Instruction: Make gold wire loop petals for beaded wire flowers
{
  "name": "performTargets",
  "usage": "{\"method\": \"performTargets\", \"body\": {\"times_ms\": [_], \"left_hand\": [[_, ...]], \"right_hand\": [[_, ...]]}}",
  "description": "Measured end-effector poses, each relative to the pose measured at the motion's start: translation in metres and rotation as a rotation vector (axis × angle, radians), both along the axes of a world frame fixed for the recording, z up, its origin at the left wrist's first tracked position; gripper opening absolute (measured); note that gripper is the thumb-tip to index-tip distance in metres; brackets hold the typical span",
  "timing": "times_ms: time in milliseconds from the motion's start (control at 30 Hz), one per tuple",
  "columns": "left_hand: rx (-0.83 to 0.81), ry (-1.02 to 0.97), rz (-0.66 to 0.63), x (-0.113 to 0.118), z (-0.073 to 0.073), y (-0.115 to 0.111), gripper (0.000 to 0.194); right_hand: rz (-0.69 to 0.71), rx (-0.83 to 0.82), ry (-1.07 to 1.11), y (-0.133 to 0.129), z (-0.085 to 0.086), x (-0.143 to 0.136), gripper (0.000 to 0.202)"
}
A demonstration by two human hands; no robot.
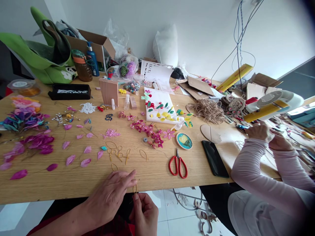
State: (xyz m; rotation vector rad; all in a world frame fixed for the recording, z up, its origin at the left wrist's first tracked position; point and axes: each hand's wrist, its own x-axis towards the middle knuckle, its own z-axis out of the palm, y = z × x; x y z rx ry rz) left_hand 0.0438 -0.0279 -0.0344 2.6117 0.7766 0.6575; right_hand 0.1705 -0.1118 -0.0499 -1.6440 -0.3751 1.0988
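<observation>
My right hand point(145, 211), low at the table's front edge, pinches a small gold wire loop point(135, 188) upright between thumb and fingers. My left hand point(112, 193) reaches over the edge with its fingers stretched out; their tips are just above the loop, and whether they touch it I cannot tell. Several bent gold wire shapes point(119, 153) lie beyond my left hand, with one leaf-shaped wire loop point(143, 155) apart to their right. A turquoise bead-like piece point(103, 148) is beside them. Red-handled scissors point(178, 165) rest to the right.
Pink petals point(85, 162) and magenta flowers point(152, 131) spread over the table point(81, 185). A white foam block point(159, 105) holds coloured leaves. At right are a black phone point(215, 159), a round embroidered piece point(184, 141), twine point(209, 110) and a co-worker's hands point(261, 132).
</observation>
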Motion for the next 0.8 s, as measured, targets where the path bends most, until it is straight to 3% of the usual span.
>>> {"method": "performTargets", "body": {"times_ms": [300,500,800], "left_hand": [[-0.062,0.038,0.027,0.0016,-0.0005,0.0024,0.058],[-0.125,-0.070,0.064,0.0031,0.0044,0.0027,0.061],[-0.123,-0.103,0.117,0.0036,0.0001,0.0032,0.060]], "right_hand": [[0.049,-0.007,-0.051,0.0009,0.0006,0.0016,0.043],[0.069,-0.014,-0.026,0.0020,0.0016,0.0022,0.040],[0.086,-0.022,-0.002,0.0025,0.0001,0.0055,0.037]]}}
